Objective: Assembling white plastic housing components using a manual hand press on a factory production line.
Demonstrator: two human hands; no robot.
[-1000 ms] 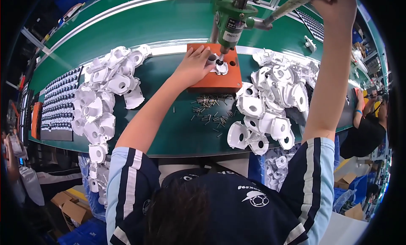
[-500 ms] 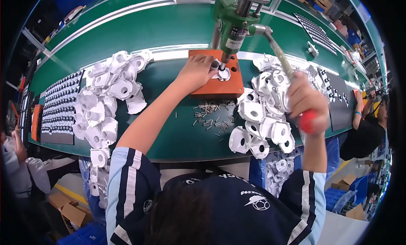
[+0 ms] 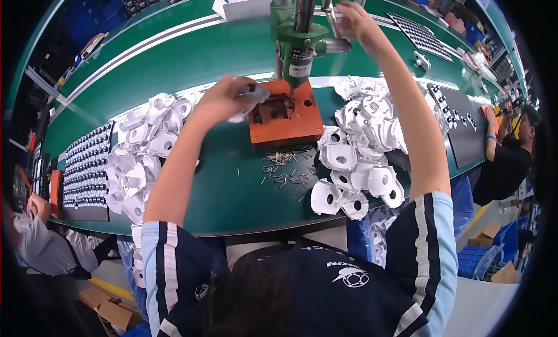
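My left hand (image 3: 218, 104) is closed on a white plastic housing (image 3: 252, 100), blurred by motion, held just above the left edge of an orange fixture block (image 3: 279, 133). The block's dark recess holds no housing, and the press spindle stands over its back part. My right hand (image 3: 361, 28) is raised beside the green hand press (image 3: 299, 46), fingers stretched out next to its upturned lever (image 3: 331, 17). Nothing shows in that hand. The lever's red knob is not visible. Small metal pins (image 3: 285, 162) lie scattered in front of the block.
White housings are heaped at left (image 3: 136, 168) and right (image 3: 360, 157) of the press. A tray of small black-and-white parts (image 3: 87, 168) lies far left, a dark board (image 3: 465, 128) at right. Co-workers sit at both sides. A white box (image 3: 247, 4) stands behind.
My left hand has lifted the housing off the orange block and moved left. My right hand has let go of the red knob and risen up and away; the lever has swung up.
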